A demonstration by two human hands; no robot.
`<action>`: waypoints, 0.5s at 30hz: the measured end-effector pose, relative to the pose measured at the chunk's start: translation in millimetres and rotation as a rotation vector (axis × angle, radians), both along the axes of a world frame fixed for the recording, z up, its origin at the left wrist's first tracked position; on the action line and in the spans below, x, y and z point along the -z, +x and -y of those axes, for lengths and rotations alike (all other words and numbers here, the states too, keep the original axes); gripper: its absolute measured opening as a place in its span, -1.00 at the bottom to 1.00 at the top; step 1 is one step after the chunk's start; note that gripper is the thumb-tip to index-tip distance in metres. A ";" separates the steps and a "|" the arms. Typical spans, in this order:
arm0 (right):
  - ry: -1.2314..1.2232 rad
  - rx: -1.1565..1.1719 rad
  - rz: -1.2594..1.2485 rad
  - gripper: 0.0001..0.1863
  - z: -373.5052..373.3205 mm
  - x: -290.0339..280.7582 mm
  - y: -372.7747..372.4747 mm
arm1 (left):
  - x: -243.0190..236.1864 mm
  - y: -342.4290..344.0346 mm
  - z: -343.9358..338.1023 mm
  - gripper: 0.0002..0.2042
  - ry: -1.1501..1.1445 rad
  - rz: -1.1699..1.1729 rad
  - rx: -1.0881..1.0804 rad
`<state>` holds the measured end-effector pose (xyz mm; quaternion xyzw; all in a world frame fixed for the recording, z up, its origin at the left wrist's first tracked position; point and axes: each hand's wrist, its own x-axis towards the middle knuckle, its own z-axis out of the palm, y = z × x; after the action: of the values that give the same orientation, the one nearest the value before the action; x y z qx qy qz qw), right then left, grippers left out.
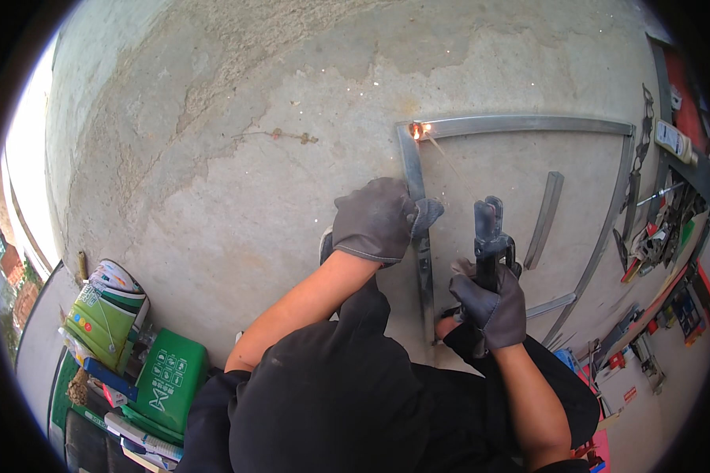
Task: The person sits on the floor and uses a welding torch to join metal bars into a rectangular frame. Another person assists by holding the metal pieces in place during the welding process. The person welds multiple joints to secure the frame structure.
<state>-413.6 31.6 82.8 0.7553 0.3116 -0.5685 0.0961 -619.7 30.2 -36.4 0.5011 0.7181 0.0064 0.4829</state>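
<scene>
In a grey-brown glove, my left hand (375,221) is closed round the left bar of a rectangular metal frame (521,123) on the concrete floor. My right hand (497,307), also gloved, grips a black welding electrode holder (489,225) inside the frame's outline. A thin welding rod (443,154) shows between the holder and the frame's upper left corner; its end at the holder is hard to make out. At that corner the joint (418,132) glows orange, with small bright sparks.
A loose short metal bar (544,221) lies inside the frame. To the right are a white bottle (674,142) and a heap of tools (670,229). At the lower left stand a green-and-white bucket (106,315) and a green bin (166,386). A dark hood (323,402) covers the lower middle.
</scene>
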 end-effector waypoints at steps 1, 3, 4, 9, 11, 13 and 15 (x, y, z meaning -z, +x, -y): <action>-0.016 -0.010 0.001 -0.47 -0.9 -0.7 -1.2 | -1.8 -0.4 -1.3 -0.38 -0.030 0.012 -0.015; 0.034 0.000 -0.033 -0.55 2.3 1.7 -1.7 | 3.2 2.7 2.8 -0.39 0.008 -0.025 -0.012; 0.060 0.005 -0.050 -0.59 3.6 2.5 -2.1 | 4.6 3.7 3.7 -0.39 0.028 -0.044 -0.010; -0.030 -0.033 0.000 -0.50 -7.3 -1.1 -9.4 | -3.4 1.2 -4.3 -0.40 -0.054 -0.001 0.008; -0.035 -0.035 -0.016 -0.53 -7.4 0.7 -8.2 | -4.2 0.4 -3.8 -0.42 -0.049 -0.003 0.014; -0.035 -0.030 -0.020 -0.55 -1.2 8.1 -1.7 | -5.0 -1.9 -3.1 -0.45 -0.030 0.010 0.029; -0.005 -0.039 -0.034 -0.56 -1.7 4.1 -3.2 | -3.2 -2.3 -3.3 -0.44 -0.033 0.032 0.043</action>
<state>-416.7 33.3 78.7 0.7390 0.3265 -0.5801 0.1035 -622.0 33.5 -33.2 0.5080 0.6995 -0.0079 0.5026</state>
